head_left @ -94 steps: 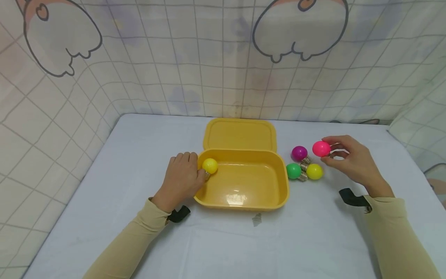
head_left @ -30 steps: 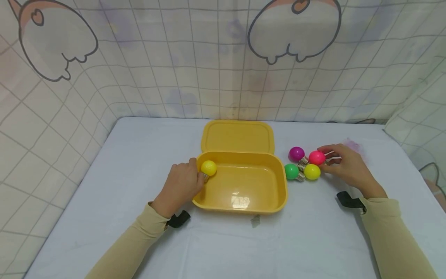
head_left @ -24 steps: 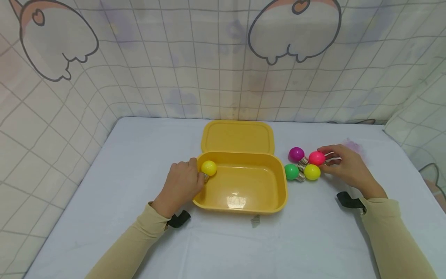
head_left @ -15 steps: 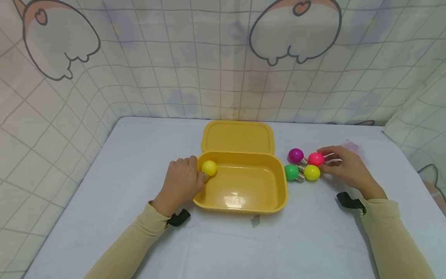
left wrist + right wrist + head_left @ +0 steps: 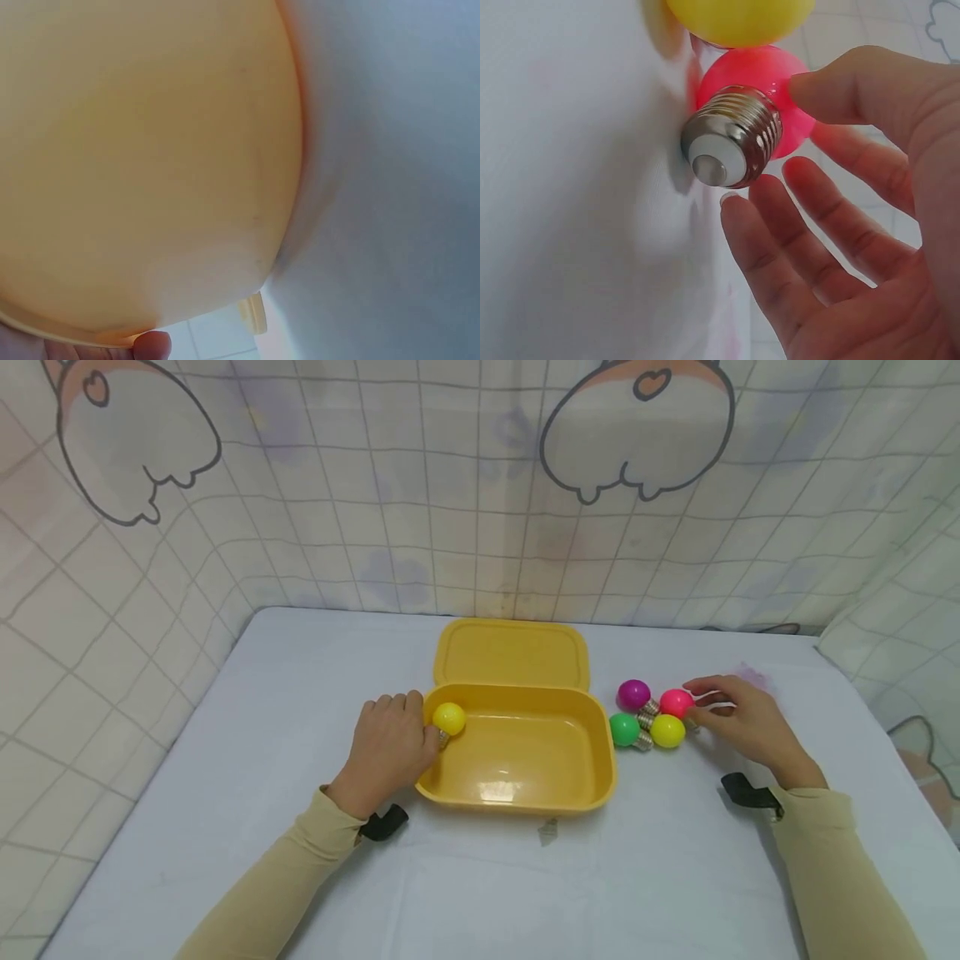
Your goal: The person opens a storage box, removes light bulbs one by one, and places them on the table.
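In the head view, my left hand (image 5: 393,743) grips the left rim of a yellow plastic box (image 5: 517,797). Inside that box, by the thumb, sits a yellow light bulb (image 5: 448,718); whether the hand touches it, I cannot tell. Left wrist view: fingertips (image 5: 152,345) curl over the edge beyond the outer wall (image 5: 150,165). My right hand (image 5: 746,722) is at a pink light bulb (image 5: 677,702) lying on the table, its thumb touching the glass and the other fingers loosely spread. Beside it lie purple (image 5: 633,694), green (image 5: 624,729) and yellow (image 5: 667,732) bulbs.
The box's yellow lid (image 5: 513,652) lies flat behind it. A white cloth covers the table (image 5: 480,893). A patterned curtain (image 5: 465,510) stands along the back and sides. A dark cable (image 5: 930,727) shows at far right.
The right hand first held the pink bulb above the table; it was lowered beside the other bulbs. Now the fingers sit slightly farther right of it. The left hand stays at the box.
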A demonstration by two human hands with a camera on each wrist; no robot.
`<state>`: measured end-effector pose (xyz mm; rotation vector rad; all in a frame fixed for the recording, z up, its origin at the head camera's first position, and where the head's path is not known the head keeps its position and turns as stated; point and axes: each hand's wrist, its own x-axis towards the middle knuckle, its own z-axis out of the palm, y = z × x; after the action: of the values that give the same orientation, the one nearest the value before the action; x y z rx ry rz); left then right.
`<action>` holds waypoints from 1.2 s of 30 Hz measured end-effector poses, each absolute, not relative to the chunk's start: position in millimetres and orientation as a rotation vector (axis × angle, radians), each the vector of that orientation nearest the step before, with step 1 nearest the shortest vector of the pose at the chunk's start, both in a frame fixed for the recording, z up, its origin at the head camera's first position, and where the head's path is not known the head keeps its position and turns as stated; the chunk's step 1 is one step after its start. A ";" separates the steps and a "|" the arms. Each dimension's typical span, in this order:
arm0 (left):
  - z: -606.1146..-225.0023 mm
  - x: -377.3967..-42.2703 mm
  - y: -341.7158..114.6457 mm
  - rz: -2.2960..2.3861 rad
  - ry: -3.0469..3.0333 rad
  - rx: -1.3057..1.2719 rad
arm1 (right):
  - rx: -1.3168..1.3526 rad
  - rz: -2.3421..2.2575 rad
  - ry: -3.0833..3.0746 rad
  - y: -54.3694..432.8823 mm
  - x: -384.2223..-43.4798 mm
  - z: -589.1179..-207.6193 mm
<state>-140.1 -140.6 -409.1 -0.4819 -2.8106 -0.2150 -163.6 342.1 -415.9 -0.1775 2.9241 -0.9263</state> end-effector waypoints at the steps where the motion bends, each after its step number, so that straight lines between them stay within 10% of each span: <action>1: -409.5 -140.2 -141.2 -0.223 -2.817 -0.477 | -0.173 -0.924 2.927 341.1 -163.7 -415.4; 36: -410.1 -143.6 -145.5 -0.266 -2.924 -0.456 | -0.857 -0.860 3.087 225.8 -175.7 -351.1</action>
<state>-143.6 -145.5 -410.1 -0.4563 -2.9240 -0.2656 -175.7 225.8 -351.1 -0.8567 3.0866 -0.8596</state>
